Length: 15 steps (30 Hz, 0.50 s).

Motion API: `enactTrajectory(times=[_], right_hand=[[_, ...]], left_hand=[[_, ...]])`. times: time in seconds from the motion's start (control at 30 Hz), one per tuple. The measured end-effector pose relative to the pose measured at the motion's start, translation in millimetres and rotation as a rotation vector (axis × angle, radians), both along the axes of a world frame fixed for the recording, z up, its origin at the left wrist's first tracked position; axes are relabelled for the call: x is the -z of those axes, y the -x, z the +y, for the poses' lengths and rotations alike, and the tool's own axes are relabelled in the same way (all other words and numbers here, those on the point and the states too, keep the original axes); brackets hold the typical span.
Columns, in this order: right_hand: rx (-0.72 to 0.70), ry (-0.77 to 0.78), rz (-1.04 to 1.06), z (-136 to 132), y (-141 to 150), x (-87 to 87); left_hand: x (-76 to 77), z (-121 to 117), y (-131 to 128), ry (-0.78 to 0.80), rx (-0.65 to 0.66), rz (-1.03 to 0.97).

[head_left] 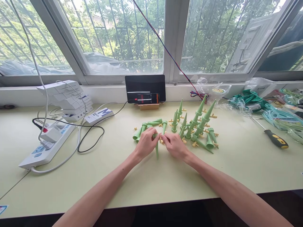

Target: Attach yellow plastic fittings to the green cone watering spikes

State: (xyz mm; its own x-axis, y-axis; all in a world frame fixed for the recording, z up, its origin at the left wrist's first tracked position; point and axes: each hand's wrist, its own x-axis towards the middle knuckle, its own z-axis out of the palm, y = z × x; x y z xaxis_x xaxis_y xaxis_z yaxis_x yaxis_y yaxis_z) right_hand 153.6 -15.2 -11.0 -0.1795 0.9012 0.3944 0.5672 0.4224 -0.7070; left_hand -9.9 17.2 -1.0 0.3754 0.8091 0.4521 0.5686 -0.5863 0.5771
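My left hand (148, 142) is closed around a green plastic watering spike (157, 151), whose tip points down toward the table. Close beside it, my right hand (174, 144) pinches a small yellow valve (160, 139) against the side of this spike; the fingers hide most of the joint. Behind my left hand lie several loose green spikes (143, 127). Right of my hands stand several spikes with yellow valves in their sides, some stacked into tall columns (204, 121). A few more lie on their sides, such as a green spike (205, 147) near the right of the group.
A phone (148, 98) leans on a dark tablet (144, 83) by the window. To the left are a power strip (47, 148), cables and stacked white boxes (68, 97). A screwdriver (276, 138) and plastic-wrapped green items (251, 101) lie on the right of the table (151, 189).
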Motion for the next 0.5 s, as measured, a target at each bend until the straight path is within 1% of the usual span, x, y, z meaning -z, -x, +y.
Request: enactTrajectory(times=[0.2, 0.37, 0.5], right_hand=[[0.011, 0.002, 0.044, -0.9, 0.6, 0.0], [-0.045, 0.041, 0.13, -3.9, 1.4, -5.1], [-0.047, 0.042, 0.14, -4.0, 1.0, -5.6]], left_hand=[[-0.3, 1.9, 0.7, 0.0, -0.02, 0.009], [-1.3, 2.3, 1.0, 0.006, -0.059, 0.024], [-1.6, 1.9, 1.0, 0.008, -0.064, 0.025]])
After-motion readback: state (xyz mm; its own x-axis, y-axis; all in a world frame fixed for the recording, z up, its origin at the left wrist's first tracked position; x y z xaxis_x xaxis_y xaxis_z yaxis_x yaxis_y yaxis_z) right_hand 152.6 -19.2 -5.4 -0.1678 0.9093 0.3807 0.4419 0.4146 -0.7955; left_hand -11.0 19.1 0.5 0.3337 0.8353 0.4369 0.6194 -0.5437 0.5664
